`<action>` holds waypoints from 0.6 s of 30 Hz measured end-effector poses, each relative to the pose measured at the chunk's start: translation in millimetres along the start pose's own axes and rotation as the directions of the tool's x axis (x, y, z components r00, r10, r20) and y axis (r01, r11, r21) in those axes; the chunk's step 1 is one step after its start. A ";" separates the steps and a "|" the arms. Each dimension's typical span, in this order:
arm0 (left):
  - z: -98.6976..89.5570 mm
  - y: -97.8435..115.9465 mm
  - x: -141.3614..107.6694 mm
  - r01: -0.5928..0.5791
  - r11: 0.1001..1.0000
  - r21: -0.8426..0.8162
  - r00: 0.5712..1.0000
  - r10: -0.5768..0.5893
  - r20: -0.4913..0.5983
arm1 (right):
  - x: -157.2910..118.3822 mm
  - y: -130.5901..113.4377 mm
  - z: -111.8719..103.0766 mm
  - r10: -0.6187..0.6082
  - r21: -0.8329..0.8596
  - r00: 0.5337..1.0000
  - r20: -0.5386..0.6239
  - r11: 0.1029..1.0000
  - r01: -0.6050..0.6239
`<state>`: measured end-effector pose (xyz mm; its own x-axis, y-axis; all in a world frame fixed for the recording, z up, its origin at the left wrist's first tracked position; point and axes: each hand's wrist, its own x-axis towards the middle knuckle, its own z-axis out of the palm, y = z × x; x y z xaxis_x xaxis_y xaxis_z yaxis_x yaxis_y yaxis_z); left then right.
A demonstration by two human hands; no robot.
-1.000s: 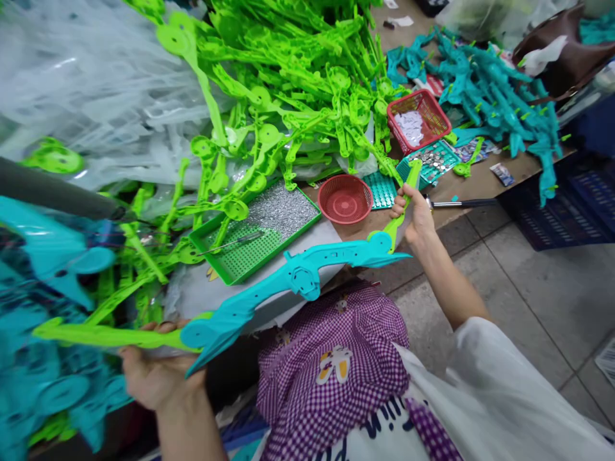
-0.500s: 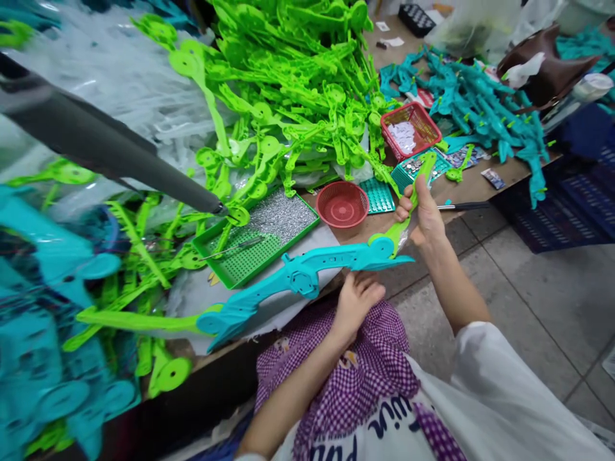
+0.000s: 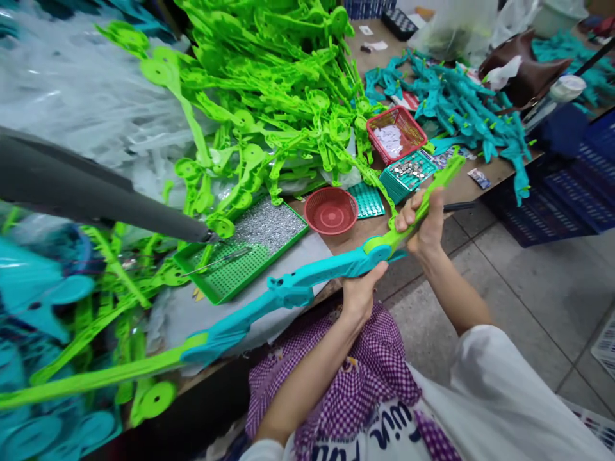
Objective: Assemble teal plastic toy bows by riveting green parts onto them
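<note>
Held across the front of the bench is a long plastic toy bow, its blue middle (image 3: 331, 266) joined to a green limb at each end. My left hand (image 3: 361, 291) grips the blue part from below, its thumb up by the right-hand joint. Wrapped around the right green limb (image 3: 444, 176) is my right hand (image 3: 426, 224), a little beyond that joint. The left green limb (image 3: 106, 378) reaches out over the pile at lower left. Behind the bow lies a green tray (image 3: 218, 296) with small silver metal pieces and a thin screwdriver (image 3: 218, 261).
Green limbs (image 3: 269, 83) are heaped at the back. Blue parts pile up at left (image 3: 33, 397) and far right (image 3: 461, 109). A dark grey rod-shaped tool (image 3: 96, 192) slants in from the left. A red bowl (image 3: 331, 211) and red basket (image 3: 396, 131) stand behind my hands.
The bow has tipped about its length, showing its edge more. The right limb has swung outward to the right with my right hand. My left thumb has moved up beside the joint.
</note>
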<state>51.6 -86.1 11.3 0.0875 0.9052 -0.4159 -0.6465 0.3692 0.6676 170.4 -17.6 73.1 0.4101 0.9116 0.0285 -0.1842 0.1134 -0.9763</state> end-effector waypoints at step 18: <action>-222.9 142.0 -104.1 -0.291 -0.298 0.909 0.506 0.758 0.411 | 37.6 90.8 -21.8 -0.301 -0.046 0.913 -0.275 0.953 0.301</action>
<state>-218.2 -174.8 11.7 -0.1342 0.8247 0.5494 0.8562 -0.1826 0.4832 188.6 18.4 -19.2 0.6758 0.6893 0.2611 -0.0114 0.3639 -0.9314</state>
